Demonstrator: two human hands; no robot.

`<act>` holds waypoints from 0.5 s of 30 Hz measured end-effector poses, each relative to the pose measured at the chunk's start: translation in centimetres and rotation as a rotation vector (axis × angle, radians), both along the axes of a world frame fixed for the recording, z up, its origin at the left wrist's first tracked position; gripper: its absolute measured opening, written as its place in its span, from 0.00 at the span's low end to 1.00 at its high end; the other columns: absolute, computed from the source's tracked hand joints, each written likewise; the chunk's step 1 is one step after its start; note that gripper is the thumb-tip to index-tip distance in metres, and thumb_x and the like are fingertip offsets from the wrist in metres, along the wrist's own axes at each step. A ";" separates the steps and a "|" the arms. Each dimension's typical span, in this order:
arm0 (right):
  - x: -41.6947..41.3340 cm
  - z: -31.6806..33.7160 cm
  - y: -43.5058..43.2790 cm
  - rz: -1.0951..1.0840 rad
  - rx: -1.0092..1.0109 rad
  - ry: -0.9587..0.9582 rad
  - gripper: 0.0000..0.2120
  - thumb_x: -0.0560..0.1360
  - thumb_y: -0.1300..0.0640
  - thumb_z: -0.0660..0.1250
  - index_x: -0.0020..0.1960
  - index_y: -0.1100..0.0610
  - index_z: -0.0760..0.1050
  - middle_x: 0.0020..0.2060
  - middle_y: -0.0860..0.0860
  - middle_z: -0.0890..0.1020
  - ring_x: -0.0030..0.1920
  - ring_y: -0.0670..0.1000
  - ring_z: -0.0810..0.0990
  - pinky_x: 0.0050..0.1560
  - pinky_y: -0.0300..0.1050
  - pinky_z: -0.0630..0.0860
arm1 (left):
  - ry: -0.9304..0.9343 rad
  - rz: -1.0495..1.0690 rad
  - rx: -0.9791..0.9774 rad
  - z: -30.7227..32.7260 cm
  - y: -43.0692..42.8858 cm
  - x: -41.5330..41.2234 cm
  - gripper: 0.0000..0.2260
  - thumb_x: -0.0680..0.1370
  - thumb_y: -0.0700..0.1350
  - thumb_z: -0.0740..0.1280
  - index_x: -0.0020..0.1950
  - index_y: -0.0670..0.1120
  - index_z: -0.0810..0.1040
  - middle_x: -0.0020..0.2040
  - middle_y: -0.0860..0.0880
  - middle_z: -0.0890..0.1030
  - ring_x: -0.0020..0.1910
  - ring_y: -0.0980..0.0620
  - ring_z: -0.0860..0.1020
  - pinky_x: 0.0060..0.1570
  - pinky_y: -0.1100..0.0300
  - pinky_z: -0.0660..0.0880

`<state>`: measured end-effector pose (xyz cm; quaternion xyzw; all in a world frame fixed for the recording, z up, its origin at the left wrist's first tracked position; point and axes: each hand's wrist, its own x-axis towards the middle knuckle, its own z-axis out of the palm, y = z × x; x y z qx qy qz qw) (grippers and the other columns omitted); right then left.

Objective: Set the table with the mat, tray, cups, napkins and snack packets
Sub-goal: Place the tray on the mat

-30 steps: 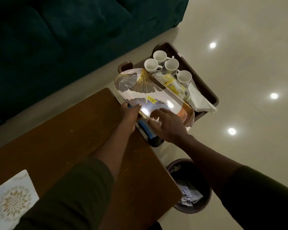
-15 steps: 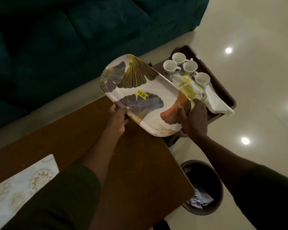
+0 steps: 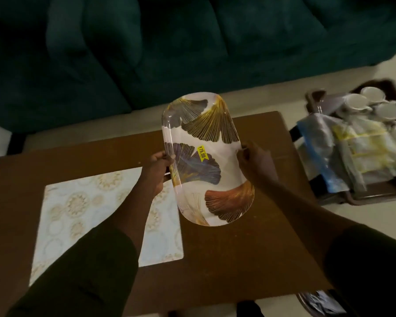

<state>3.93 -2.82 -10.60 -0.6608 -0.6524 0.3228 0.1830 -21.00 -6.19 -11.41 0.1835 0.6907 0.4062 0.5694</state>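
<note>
I hold a long white tray [image 3: 224, 156] with gold, blue and copper leaf prints and a yellow price sticker above the brown table [image 3: 226, 259]. My left hand [image 3: 157, 170] grips its left long edge and my right hand [image 3: 254, 164] grips its right long edge. The tray's near end hangs over the right edge of a pale patterned mat [image 3: 78, 202] lying flat on the table, partly hidden by my left arm. White cups [image 3: 373, 101], snack packets [image 3: 361, 143] and napkins sit blurred in a dark crate [image 3: 316, 99] on the floor at the right.
A dark green sofa [image 3: 169, 46] runs along the far side of the table. A round bin [image 3: 316, 305] with crumpled paper sits on the floor at the lower right. A pale tiled floor surrounds the table.
The tray has come away from the crate and swung left over the table, now lengthwise between both hands. My view has turned to face the table, showing the mat.
</note>
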 end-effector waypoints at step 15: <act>-31.5 -2.6 -11.1 0.390 -0.346 -0.040 0.14 0.77 0.57 0.66 0.55 0.67 0.78 0.50 0.62 0.84 0.48 0.62 0.84 0.55 0.58 0.80 | 0.052 0.336 0.010 -1.2 -21.0 -27.4 0.26 0.75 0.26 0.59 0.67 0.48 0.74 0.46 0.43 0.83 0.42 0.47 0.82 0.40 0.58 0.79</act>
